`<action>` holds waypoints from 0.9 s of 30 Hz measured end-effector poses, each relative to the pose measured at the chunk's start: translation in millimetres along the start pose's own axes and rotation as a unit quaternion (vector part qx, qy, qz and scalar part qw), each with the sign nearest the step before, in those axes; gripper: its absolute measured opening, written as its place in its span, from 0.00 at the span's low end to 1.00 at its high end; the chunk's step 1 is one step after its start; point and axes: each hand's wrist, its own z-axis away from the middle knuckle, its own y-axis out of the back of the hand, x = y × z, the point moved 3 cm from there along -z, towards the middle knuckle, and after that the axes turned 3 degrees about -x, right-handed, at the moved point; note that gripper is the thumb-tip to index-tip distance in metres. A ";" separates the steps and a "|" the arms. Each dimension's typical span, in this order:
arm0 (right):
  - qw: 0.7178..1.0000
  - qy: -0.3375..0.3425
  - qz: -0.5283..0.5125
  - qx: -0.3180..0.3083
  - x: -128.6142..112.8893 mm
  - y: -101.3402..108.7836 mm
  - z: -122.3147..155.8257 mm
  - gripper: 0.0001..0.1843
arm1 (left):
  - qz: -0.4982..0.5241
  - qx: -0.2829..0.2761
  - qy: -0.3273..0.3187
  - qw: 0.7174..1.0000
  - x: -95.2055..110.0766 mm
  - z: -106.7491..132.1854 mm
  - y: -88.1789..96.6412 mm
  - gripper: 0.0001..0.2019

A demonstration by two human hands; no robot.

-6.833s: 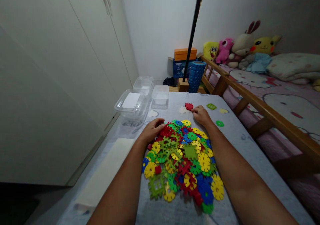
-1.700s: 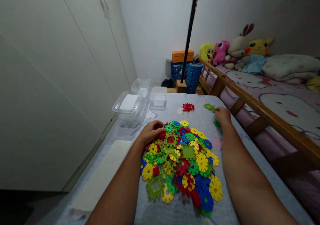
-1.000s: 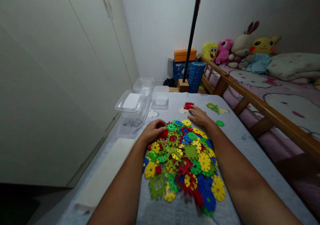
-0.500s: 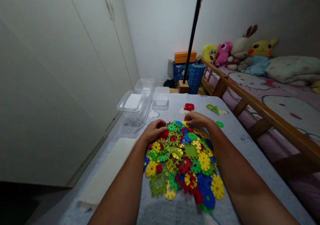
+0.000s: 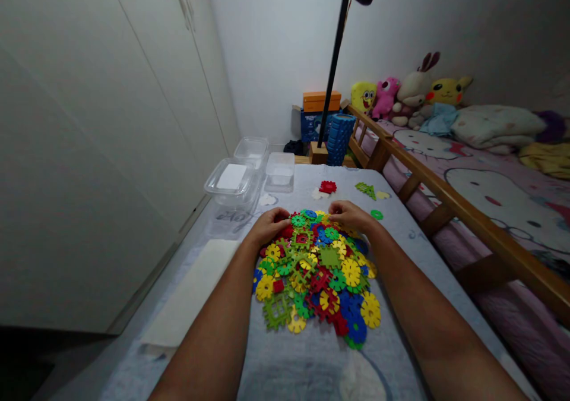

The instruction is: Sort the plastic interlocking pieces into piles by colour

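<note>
A pile of red, yellow, green and blue plastic gear-shaped pieces lies on a grey cloth. My left hand rests curled on the pile's far left edge, over red pieces. My right hand sits at the pile's far right edge, fingers curled down onto the pieces; what they hold is hidden. Beyond the pile lie a small stack of red pieces, a light green group and a single green gear.
Clear plastic containers stand at the cloth's far left. A white wardrobe runs along the left. A wooden bed rail and bed with plush toys are on the right. A black pole rises behind.
My right hand went from the green group to the red stack, then drew back to the pile's far edge. My left hand stayed on the pile. The view shifted slightly.
</note>
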 end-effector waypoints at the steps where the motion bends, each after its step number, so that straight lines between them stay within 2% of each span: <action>1: 1.000 -0.008 -0.018 0.017 0.6 -0.2 3.7 0.12 | -0.003 0.002 -0.001 1.000 -0.3 -0.2 -0.1 0.19; 5: 0.992 -0.031 -0.072 0.096 5.0 2.5 17.8 0.15 | -0.003 0.010 0.001 1.000 -0.9 0.9 -0.3 0.19; 9: 0.981 -0.047 -0.085 0.168 16.2 16.8 41.4 0.15 | 0.009 0.005 -0.002 1.000 -2.6 1.8 -0.6 0.20; 12: 0.970 -0.073 -0.072 0.220 34.1 35.6 69.5 0.14 | 0.004 0.018 -0.007 1.000 -7.1 -0.3 0.4 0.19; 15: 0.959 -0.108 -0.047 0.258 59.4 54.6 101.9 0.11 | -0.013 0.065 -0.045 0.997 -10.9 -2.8 3.5 0.18; 17: 0.954 -0.136 -0.023 0.265 77.4 63.2 122.2 0.09 | -0.008 0.075 -0.057 0.995 -13.4 -3.6 4.2 0.18; 21: 0.951 -0.165 0.037 0.259 102.5 67.7 150.3 0.09 | 0.016 0.059 -0.019 0.998 -17.2 -2.5 2.8 0.21; 24: 0.946 -0.160 0.093 0.267 105.9 64.6 157.5 0.10 | 0.036 0.061 0.000 0.997 -15.8 -1.0 2.7 0.22; 27: 0.949 -0.135 0.158 0.238 100.6 59.4 155.7 0.14 | 0.043 0.066 0.003 0.997 -13.5 -1.1 3.2 0.23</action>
